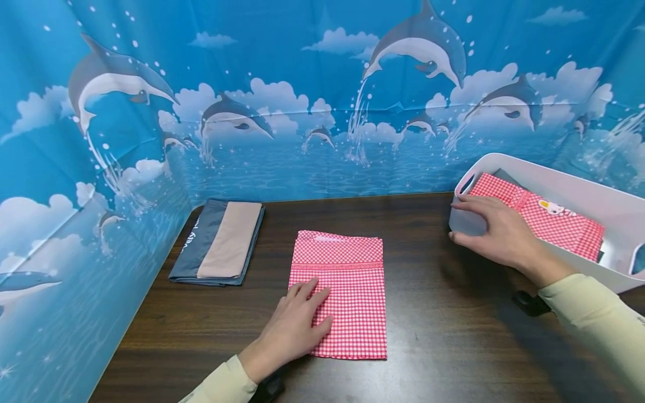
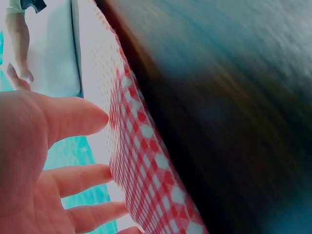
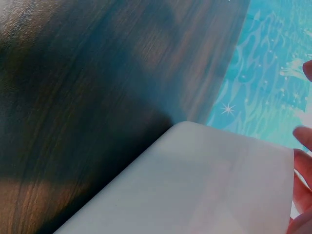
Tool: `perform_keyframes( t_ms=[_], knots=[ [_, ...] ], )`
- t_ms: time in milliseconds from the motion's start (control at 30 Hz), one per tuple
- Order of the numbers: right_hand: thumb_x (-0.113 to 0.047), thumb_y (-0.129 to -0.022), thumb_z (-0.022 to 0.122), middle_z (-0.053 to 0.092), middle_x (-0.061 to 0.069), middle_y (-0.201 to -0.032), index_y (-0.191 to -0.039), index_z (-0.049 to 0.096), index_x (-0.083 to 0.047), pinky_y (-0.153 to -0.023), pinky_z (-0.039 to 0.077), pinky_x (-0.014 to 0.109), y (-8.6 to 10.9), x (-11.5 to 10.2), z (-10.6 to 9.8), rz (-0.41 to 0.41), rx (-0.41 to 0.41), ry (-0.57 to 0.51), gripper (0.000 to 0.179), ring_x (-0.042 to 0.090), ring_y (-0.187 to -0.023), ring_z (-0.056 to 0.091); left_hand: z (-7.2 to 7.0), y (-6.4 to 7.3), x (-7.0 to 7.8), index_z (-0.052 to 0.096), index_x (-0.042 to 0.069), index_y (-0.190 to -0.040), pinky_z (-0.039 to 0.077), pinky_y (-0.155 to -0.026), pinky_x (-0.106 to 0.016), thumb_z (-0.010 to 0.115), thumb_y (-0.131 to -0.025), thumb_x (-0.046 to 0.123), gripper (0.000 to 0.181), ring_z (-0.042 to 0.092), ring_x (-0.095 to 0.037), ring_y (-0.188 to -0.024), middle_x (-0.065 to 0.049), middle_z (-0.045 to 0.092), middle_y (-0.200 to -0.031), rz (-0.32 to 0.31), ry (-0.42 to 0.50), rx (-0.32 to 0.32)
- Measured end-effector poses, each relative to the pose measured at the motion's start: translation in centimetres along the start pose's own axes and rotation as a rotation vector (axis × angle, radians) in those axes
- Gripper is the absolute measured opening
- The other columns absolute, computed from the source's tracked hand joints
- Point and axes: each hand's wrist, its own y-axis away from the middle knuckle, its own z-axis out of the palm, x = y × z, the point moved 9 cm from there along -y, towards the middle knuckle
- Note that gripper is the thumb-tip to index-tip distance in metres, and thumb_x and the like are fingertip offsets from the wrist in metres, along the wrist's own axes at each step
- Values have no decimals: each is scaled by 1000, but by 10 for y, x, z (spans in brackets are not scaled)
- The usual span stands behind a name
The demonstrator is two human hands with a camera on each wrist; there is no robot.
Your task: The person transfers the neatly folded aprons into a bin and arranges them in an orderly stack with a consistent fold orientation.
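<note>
A folded red-and-white checked cloth [image 1: 353, 302] lies flat at the middle of the dark wooden table. My left hand [image 1: 292, 330] rests on its lower left part with fingers spread; the left wrist view shows the fingertips touching the cloth [image 2: 141, 165]. At the left end of a white plastic bin [image 1: 467, 221], my right hand [image 1: 499, 235] hovers over the near rim, thumb and fingers apart, holding nothing visible. Inside the bin lies another folded red checked cloth [image 1: 564, 224] with a white rabbit-like figure. The right wrist view has fingers beside the bin's wall [image 3: 219, 180].
A folded dark grey cloth with a beige band [image 1: 227, 240] lies at the table's back left. Dolphin-printed blue curtain [image 1: 282, 151] stands along the back and left edges of the table [image 1: 423, 336]. Something grey [image 1: 505, 178] shows behind the cloth in the bin.
</note>
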Motion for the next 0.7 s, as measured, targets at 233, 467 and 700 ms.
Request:
perform_keyframes(
  t_ms=[233,467,700],
  knots=[
    [-40,-92,84,49,30,-161,-155,55,-4,-113,36,79,-5,-1,4,16,-39,15,78,53,-149,41,4,0,7,65,7,-147,47,-107,-68,74,-98,28,54,48,-49,-145,-26,54,-158,32,-19,7],
    [-37,-91,85,48,30,-162,-151,59,-3,-114,35,79,-7,-3,5,9,-40,15,74,53,-149,40,8,2,20,61,1,-149,49,-111,-63,73,-99,28,58,51,-43,-142,-25,56,-156,81,-32,11],
    [-30,-85,89,49,29,-162,-145,63,-1,-117,34,78,-2,-13,6,-72,46,80,72,52,-150,40,18,-5,38,66,-2,-141,57,-105,-51,74,-98,32,55,57,-36,-132,-24,62,-148,171,-109,58]
  ],
)
